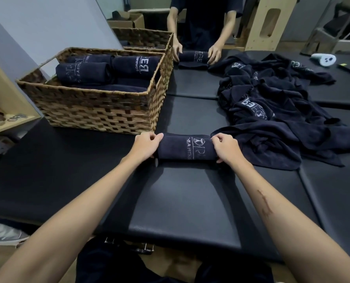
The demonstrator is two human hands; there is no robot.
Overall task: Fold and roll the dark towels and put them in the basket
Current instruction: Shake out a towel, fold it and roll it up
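Fingers (157, 137) of the left hand (146, 145) curl over the left end of the rolled towel (187, 148), with the thumb tucked under at the near side; fingers of the right hand (226, 149) grasp the right end in the same way. Both hands therefore hold one roll, one at each end.

Position: the rolled towel lies on the black padded table (180, 201), directly ahead at 12 o'clock from the person. Its long axis runs 9 o'clock to 3 o'clock, across the line of the forearms. The printed logo faces up, near the right half.

Governing relation: the basket (100, 111) stands at 10 to 11 o'clock from the roll, its near right corner just beside the left hand. The left hand is the nearer one. Rolled towels already in the basket lie with their axes roughly parallel to this roll, so the transfer should need a lift and a shift toward 10 o'clock, with little turning.

Loose towels (272, 111) lie heaped from 1 to 3 o'clock, touching the right hand's side. A second person (202, 23) at 12 o'clock, far edge, handles another roll.
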